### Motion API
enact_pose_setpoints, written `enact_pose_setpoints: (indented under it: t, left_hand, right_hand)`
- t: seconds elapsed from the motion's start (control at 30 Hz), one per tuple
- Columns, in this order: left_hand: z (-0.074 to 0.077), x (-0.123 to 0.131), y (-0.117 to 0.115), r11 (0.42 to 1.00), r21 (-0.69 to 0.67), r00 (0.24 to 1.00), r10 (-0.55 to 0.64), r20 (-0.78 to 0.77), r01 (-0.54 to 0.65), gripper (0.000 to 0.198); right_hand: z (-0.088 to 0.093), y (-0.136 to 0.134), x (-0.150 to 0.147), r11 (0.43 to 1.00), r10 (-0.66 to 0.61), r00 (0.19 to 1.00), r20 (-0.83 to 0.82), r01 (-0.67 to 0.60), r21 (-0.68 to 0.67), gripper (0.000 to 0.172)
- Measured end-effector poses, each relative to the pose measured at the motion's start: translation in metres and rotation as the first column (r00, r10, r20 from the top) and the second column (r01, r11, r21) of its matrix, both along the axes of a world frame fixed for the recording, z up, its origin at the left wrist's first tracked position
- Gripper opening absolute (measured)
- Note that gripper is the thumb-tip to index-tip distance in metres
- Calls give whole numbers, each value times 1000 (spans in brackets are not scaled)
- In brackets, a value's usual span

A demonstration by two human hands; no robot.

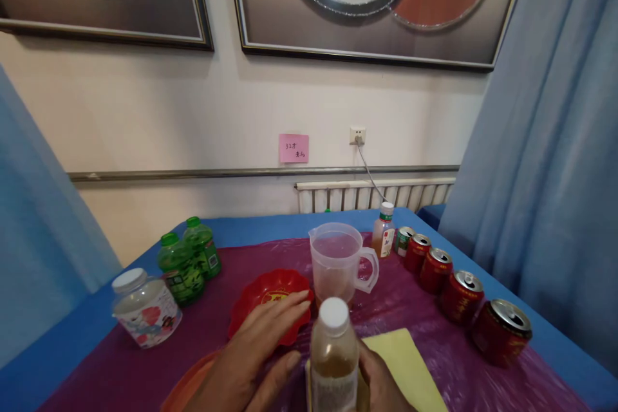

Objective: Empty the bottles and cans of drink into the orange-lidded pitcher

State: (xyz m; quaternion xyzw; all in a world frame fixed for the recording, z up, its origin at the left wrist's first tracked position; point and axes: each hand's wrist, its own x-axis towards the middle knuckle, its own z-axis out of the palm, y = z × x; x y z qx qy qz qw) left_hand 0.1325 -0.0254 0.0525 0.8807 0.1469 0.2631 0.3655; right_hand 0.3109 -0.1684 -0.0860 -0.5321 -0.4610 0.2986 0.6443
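My right hand (381, 383) is wrapped round the lower part of a clear plastic bottle (334, 354) with a white cap and amber liquid, held upright near the bottom middle. My left hand (255, 351) lies just left of it with fingers stretched out, fingertips over the rim of a red bowl (261, 293). A clear plastic measuring jug (338, 261) stands right behind the bottle. A yellow cloth (405, 367) lies under and to the right of my right hand.
A row of several red cans (461, 296) runs along the right side, with a small bottle (383, 232) at its far end. Two green bottles (186, 264) and a white-lidded jar (145, 309) stand at the left. An orange tray edge (186, 386) shows at the bottom. Blue curtains flank the table.
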Motion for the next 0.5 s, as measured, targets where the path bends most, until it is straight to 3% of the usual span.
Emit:
enact_pose_setpoints:
  t: [0.1,0.2,0.4,0.5]
  left_hand:
    - [17,8,-5,984,42,983,-172,-71,175,49]
    - [19,8,-3,958,140,956,-220,-192,249,48]
    - [21,20,-13,951,278,983,-92,-160,135,32]
    - [18,22,-17,969,223,982,-68,-178,108,63]
  right_hand:
    - [11,5,-7,996,92,996,16,-92,-20,70]
    - [14,4,-6,988,147,989,37,-145,-54,64]
    - [4,2,-7,989,75,993,87,-63,-135,49]
    - [-1,3,-9,989,33,997,73,-22,-149,44]
